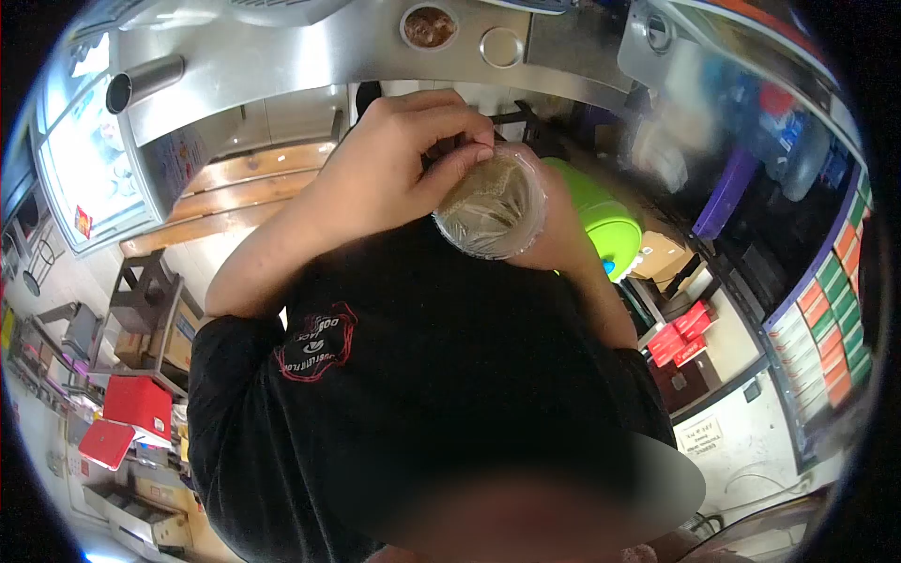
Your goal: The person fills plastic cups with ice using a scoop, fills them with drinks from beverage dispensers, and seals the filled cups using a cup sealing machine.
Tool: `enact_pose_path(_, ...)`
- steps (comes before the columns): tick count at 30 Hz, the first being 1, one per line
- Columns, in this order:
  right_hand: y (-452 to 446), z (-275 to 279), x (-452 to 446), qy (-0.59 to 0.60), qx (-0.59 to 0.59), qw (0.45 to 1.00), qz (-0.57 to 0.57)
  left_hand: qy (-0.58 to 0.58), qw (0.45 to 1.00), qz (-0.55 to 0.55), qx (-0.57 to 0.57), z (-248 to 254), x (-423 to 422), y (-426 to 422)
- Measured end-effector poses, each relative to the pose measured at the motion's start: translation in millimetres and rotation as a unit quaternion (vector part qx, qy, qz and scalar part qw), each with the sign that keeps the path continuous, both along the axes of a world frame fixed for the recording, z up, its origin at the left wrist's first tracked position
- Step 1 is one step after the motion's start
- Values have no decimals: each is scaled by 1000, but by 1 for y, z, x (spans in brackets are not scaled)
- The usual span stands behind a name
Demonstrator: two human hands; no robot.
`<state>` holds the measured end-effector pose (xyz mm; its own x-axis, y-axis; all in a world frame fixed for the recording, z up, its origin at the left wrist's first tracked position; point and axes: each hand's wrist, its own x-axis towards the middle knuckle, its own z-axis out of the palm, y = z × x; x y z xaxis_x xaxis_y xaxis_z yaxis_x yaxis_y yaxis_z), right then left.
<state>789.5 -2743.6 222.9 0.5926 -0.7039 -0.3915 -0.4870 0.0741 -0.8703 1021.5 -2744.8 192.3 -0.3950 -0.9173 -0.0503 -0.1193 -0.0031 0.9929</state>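
Observation:
A round, clear container is held up in front of my chest. Wrinkled clear plastic wrap covers its top, and something brownish-green shows beneath. My right hand is curled around the container's right side, its fingers partly hidden behind it. At the upper rim, my left hand is closed, with thumb and forefinger pinched together at the wrap's edge.
Ahead runs a steel counter bearing a bowl of brown food and a round lid or ring. A metal cylinder lies to the left. A green bin stands behind my right hand, with red boxes farther right.

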Motion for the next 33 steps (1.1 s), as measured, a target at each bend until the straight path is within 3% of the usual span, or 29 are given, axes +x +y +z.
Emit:
enact_pose_path(6, 4, 15, -10, -54, -195, 979, -19, -56, 983, 28, -174, 45, -15, -3)
enact_pose_path(9, 7, 24, -13, -36, -241, 969, -43, -114, 959, 35, -259, 60, -30, -3)
enact_pose_path(15, 19, 19, -36, -123, -265, 948, -128, -154, 923, 53, -349, 95, -67, -1)
enact_pose_path(21, 29, 20, -69, -204, -244, 934, -162, -123, 933, -28, -336, 114, -103, -18)
enact_pose_path(26, 36, 22, -105, -229, -214, 930, -190, -42, 972, -61, -225, 113, -140, -23)
enact_pose_path(33, 38, 24, -150, -236, -229, 924, -192, -70, 944, -165, -278, 126, -183, -32)
